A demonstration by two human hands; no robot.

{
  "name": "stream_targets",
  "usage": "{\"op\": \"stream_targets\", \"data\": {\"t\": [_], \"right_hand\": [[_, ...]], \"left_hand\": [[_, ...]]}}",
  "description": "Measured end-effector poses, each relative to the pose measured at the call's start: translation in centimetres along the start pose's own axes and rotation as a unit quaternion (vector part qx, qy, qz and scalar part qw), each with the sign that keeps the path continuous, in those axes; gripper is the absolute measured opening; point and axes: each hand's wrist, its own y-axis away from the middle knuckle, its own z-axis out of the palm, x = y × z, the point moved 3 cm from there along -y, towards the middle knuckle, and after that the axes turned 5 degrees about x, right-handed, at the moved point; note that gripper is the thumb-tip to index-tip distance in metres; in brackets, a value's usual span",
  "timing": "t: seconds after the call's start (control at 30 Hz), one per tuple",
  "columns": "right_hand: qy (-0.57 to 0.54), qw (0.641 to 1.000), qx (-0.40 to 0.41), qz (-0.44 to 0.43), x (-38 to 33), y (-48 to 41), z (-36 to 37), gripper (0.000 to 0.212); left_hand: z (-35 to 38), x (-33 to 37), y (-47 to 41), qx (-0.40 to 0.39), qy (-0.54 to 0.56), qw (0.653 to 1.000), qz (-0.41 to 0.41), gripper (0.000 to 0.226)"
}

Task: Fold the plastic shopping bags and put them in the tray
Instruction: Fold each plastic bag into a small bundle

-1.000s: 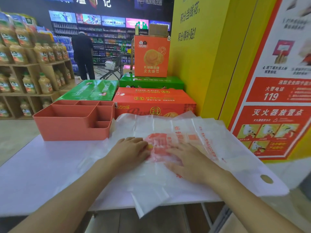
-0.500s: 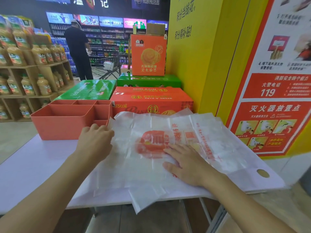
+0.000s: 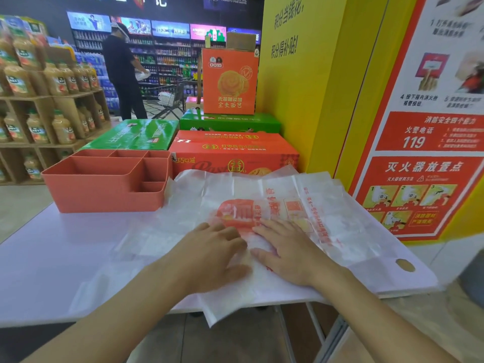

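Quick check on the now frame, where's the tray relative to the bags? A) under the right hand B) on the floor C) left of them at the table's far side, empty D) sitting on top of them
C: the orange tray stands on the white table just left of the plastic bags, its compartments empty, while the left hand and right hand lie flat on the bags.

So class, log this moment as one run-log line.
left hand: flat on bag | right hand: flat on plastic shopping bag | tray: empty
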Motion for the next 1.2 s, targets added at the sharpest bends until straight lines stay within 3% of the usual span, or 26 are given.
{"op": "stream_targets", "data": {"t": [0.2,0.33,0.5,0.67,0.9,1.07,1.2], "right_hand": [[-0.034,0.996,0.074,-0.021,-0.1,0.5,-0.5,0.062],[-0.048,0.986,0.138,-0.075,-0.6,1.0,-1.3,0.048],[-0.034,0.989,0.08,-0.124,-0.8,2.0,-2.0,0.041],[-0.008,0.995,0.043,-0.093,0.7,3.0,-3.4,0.038],[-0.004,0.998,0.044,-0.041,3.7,4.3,-5.0,0.031],[-0.007,0.999,0.029,0.027,5.1,4.3,-6.2,0.032],[-0.017,0.995,0.027,0.099,6.0,3.8,-7.2,0.025]], "left_hand": [[1.5,-1.2,0.8,0.005,0.078,0.997,-0.022,0.062],[1.6,-1.1,1.0,-0.009,0.073,0.997,-0.032,0.066],[1.3,-0.9,0.8,-0.016,0.092,0.995,-0.044,0.061],[0.5,-1.8,1.0,-0.012,0.138,0.987,-0.076,0.041],[-1.1,-5.4,2.6,-0.036,0.095,0.986,-0.13,0.033],[-2.1,-8.6,3.7,-0.073,0.039,0.981,-0.175,0.02],[-2.8,-10.6,3.2,-0.085,0.068,0.972,-0.207,0.019]]}}
